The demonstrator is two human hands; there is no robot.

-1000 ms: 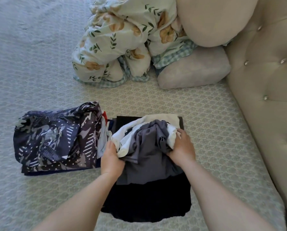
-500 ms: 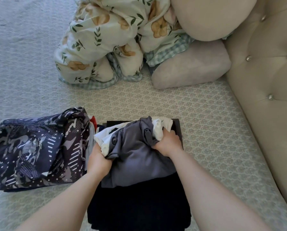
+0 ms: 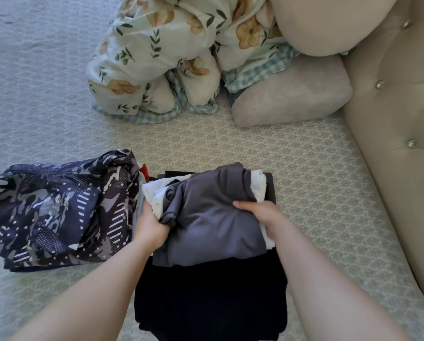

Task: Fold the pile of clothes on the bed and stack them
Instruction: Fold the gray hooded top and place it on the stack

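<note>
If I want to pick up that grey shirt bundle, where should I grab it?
Grab the folded grey fabric bundle by its two short ends, one from each side, as the left hand and right hand do. It is soft with a white garment tucked inside, so squeezing both ends should keep the layers together.

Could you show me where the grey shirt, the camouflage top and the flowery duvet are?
grey shirt [image 3: 213, 232], head view, on its smooth front panel between the hands.
camouflage top [image 3: 58, 210], head view, on the middle of its patterned fabric.
flowery duvet [image 3: 161, 45], head view, on its upper bunched part.
</note>
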